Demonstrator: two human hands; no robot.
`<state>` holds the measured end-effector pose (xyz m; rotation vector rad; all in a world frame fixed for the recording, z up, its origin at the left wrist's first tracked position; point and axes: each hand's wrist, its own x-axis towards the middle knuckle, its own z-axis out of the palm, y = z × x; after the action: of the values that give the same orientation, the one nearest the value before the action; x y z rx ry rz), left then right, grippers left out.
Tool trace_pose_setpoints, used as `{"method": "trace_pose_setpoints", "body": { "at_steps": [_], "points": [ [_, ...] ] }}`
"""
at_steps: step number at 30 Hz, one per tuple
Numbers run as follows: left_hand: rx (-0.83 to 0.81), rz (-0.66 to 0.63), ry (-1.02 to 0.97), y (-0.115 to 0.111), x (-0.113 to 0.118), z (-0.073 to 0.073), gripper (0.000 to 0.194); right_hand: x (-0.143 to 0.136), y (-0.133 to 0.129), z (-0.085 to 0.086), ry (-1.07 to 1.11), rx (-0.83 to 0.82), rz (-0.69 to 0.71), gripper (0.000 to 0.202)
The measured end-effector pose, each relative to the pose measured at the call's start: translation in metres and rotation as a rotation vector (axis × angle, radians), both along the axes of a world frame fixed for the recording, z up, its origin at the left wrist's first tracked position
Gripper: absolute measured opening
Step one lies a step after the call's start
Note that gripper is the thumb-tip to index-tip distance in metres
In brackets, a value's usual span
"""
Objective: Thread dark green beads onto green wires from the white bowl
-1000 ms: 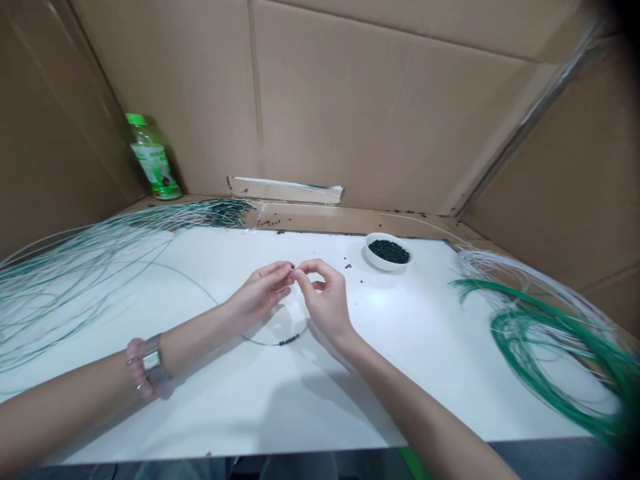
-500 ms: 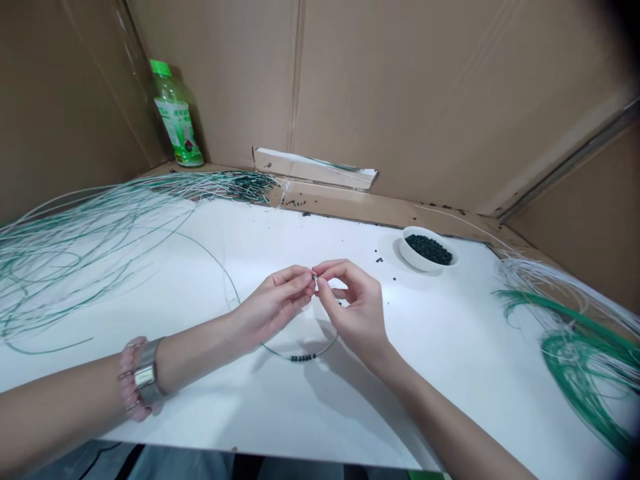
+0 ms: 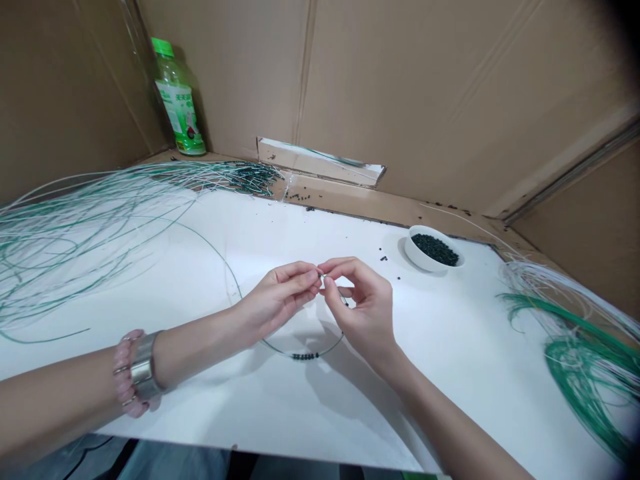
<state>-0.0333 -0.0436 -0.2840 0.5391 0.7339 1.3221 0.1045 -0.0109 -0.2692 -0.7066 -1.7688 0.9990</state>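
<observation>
My left hand (image 3: 283,297) is closed in a pinch at the centre of the white board. Its thumb and forefinger grip a thin green cord (image 3: 273,347) near a small dark bead at the fingertips. Facing it, my right hand (image 3: 365,300) pinches the same spot with thumb and forefinger, its other fingers curled below. The fingertips almost meet and partly hide the bead and cord. Below the hands the cord hangs in a loop, with a short row of dark beads (image 3: 304,357) at its lowest part. Another dark bead shows beside my right fingers.
A white bowl (image 3: 414,255) of dark beads stands back right, with loose beads nearby. Beaded cords (image 3: 250,177) fan out at the left. Green and white cord bundles (image 3: 565,360) lie right. A green-capped bottle (image 3: 180,107) stands by the cardboard wall (image 3: 375,80).
The view has shifted slightly, so the background sits a little higher and farther right. Both hands keep their pinch at the bead, with only slight fingertip movement.
</observation>
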Motion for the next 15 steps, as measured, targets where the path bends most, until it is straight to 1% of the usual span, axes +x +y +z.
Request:
{"method": "trace_pose_setpoints", "body": {
  "at_steps": [4, 6, 7, 9, 10, 11, 13, 14, 15],
  "points": [
    [0.009, -0.001, 0.02, -0.004, 0.002, 0.0, 0.015, 0.001, 0.0, 0.0, -0.003, 0.001, 0.002, 0.008],
    [0.036, 0.019, 0.081, 0.0, -0.001, 0.0, 0.016, 0.001, 0.001, -0.002, 0.003, -0.022, -0.003, 0.007],
    [0.061, 0.048, 0.142, 0.005, -0.006, 0.001, 0.018, 0.001, 0.002, -0.003, 0.006, -0.041, -0.01, 0.007],
    [0.139, 0.15, 0.359, 0.024, -0.023, 0.005, 0.022, 0.0, 0.003, -0.005, 0.013, -0.081, -0.037, 0.006],
    [0.195, 0.211, 0.541, 0.039, -0.035, 0.007, 0.022, -0.001, 0.004, -0.006, 0.014, -0.099, -0.046, 0.005],
    [0.272, 0.266, 0.781, 0.055, -0.049, 0.01, 0.021, -0.002, 0.004, -0.006, 0.014, -0.114, -0.049, 0.005],
    [0.447, 0.358, 1.325, 0.094, -0.078, 0.015, 0.02, -0.003, 0.005, -0.007, 0.023, -0.133, -0.044, 0.004],
    [0.508, 0.353, 1.611, 0.114, -0.091, 0.018, 0.021, -0.004, 0.005, -0.007, 0.029, -0.136, -0.04, 0.004],
    [0.516, 0.317, 1.862, 0.132, -0.102, 0.019, 0.023, -0.005, 0.006, -0.007, 0.033, -0.137, -0.038, 0.004]
  ]
}}
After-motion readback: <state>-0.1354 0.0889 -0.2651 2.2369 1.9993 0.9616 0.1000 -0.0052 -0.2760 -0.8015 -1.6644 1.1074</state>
